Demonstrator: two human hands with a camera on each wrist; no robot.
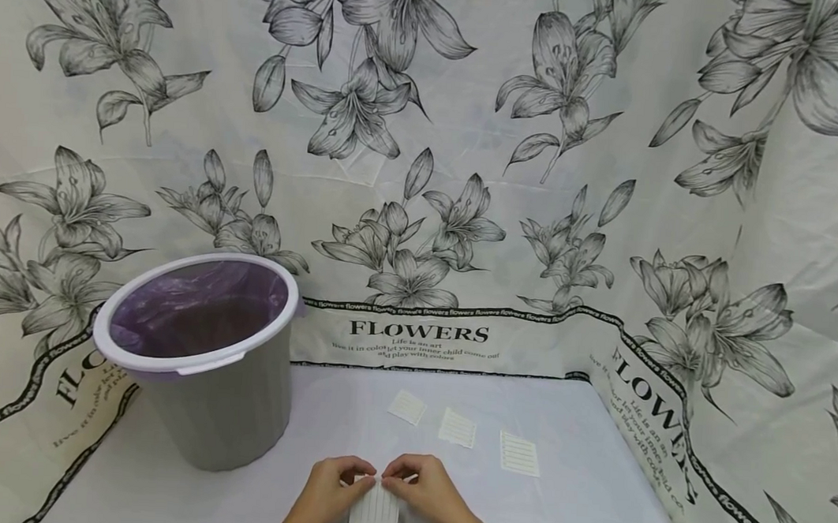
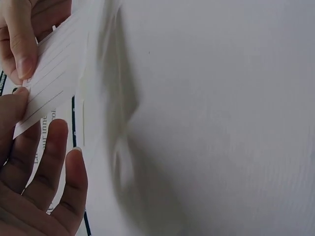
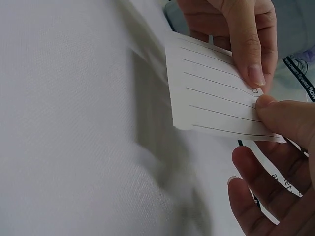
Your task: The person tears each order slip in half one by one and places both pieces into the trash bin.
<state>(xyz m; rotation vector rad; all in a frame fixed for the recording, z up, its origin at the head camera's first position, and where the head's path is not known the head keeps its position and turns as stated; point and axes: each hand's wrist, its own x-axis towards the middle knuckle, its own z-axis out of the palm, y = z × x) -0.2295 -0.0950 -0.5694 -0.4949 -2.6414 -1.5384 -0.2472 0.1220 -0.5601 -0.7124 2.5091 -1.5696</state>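
A small white lined sheet of paper (image 1: 375,513) is held in front of me at the near side of the table. My left hand (image 1: 332,490) pinches its top edge between thumb and index finger. Close beside it, my right hand (image 1: 431,491) pinches the same edge, the two thumbs near each other. In the right wrist view the lined sheet (image 3: 211,93) tilts above the white cloth, a small printed square by the left thumb. The lower fingers of the right hand (image 3: 275,187) stand apart from the paper. The left wrist view shows the sheet (image 2: 51,73) edge-on.
Several pieces lie around: a left lined paper slip (image 1: 407,407), a middle slip (image 1: 458,428) and a right slip (image 1: 519,454) on the white tabletop (image 1: 577,507). A grey bin (image 1: 240,410) with a purple liner stands at left. Flower-printed cloth (image 1: 421,230) walls the back and sides.
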